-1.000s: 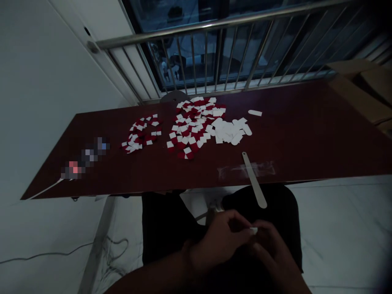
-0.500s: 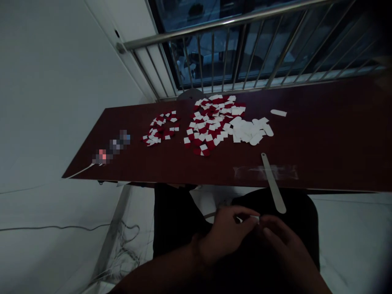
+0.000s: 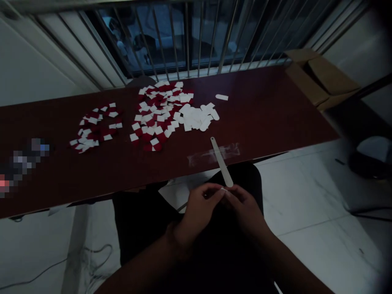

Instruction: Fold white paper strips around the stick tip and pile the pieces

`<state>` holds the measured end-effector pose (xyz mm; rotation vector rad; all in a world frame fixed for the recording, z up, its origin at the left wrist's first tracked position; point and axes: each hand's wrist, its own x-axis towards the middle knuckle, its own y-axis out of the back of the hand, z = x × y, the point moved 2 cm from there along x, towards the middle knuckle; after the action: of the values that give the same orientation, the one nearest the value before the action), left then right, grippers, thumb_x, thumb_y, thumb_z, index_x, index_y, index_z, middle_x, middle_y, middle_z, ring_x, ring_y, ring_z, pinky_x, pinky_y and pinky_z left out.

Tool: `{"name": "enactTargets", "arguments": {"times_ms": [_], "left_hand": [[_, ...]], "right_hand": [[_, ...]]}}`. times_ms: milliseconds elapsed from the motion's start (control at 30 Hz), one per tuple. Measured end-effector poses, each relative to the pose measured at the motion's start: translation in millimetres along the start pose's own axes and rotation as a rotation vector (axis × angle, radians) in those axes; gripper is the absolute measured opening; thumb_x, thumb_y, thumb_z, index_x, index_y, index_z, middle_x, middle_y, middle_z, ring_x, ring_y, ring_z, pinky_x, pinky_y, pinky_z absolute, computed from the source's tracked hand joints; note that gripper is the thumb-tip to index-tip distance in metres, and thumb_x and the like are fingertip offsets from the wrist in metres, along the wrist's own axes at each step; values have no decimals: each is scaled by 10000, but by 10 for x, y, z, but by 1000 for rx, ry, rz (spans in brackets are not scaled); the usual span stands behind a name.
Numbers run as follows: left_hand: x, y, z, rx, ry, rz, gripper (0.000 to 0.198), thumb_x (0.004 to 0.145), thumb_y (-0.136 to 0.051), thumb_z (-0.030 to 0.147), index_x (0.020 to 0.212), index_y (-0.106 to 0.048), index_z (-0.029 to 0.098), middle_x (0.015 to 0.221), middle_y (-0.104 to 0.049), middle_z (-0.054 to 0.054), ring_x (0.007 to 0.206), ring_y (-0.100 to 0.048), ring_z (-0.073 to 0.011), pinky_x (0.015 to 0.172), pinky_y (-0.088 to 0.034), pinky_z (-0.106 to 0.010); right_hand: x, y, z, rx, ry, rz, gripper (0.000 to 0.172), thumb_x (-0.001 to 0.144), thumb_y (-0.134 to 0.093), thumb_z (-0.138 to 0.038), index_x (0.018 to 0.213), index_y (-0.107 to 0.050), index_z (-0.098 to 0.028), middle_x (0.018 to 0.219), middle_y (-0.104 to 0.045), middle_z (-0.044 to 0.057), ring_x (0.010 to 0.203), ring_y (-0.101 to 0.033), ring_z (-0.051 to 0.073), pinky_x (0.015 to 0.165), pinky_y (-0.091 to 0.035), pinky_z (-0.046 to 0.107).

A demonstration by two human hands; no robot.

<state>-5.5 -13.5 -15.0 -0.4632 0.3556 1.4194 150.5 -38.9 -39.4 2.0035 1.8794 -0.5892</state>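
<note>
My left hand (image 3: 199, 208) and my right hand (image 3: 246, 208) meet over my lap, just below the table's front edge. Their fingertips pinch one small white piece (image 3: 223, 189) between them. A flat metal strip (image 3: 221, 161) is taped to the dark red table (image 3: 275, 114) and sticks out over the edge, ending right above my fingers. On the table lie a large heap of red and white squares (image 3: 159, 116), a smaller heap (image 3: 94, 130) to its left, a pile of plain white pieces (image 3: 199, 118) and one single white piece (image 3: 221, 97).
A metal railing and window (image 3: 183, 36) run behind the table. An open cardboard box (image 3: 321, 77) stands at the table's right end. A blurred-out object (image 3: 21, 163) lies at the left. Cables (image 3: 92, 253) trail on the tiled floor, and a dark stool (image 3: 370, 159) is at the right.
The view has swung to the right and down, so the table and heaps shifted left and the cardboard box came into sight. My hands stay together on the small white piece, now closer to the strip's end.
</note>
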Motion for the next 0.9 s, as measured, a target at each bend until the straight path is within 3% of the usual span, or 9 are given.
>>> {"name": "enactTargets", "arguments": {"times_ms": [200,433,900], "left_hand": [[45,-108,-11,1,-4,-24,138,874,-745,295,960,-780,192,914,-784,-58,855,-723,-195,801,-564,-320],[70,-140,-42,102,-2,-15,237,840,-801,425,902,-766,200,774,-700,-13,729,-635,-160,681,-496,-284],[107,-184,-73,10,87,-69,322,861,-785,501,868,-755,180,826,-744,-51,743,-647,-162,679,-481,-280]], "right_hand": [[-27,110,-125,-22,25,41,306,856,-812,-501,967,-738,-225,899,-752,33,860,-685,208,799,-518,316],[-34,174,-234,-128,68,93,221,887,-777,-449,914,-748,-232,911,-742,11,890,-678,197,832,-506,307],[28,154,-371,-88,39,46,213,885,-743,-418,823,-720,-216,735,-661,-8,728,-599,167,700,-468,289]]}}
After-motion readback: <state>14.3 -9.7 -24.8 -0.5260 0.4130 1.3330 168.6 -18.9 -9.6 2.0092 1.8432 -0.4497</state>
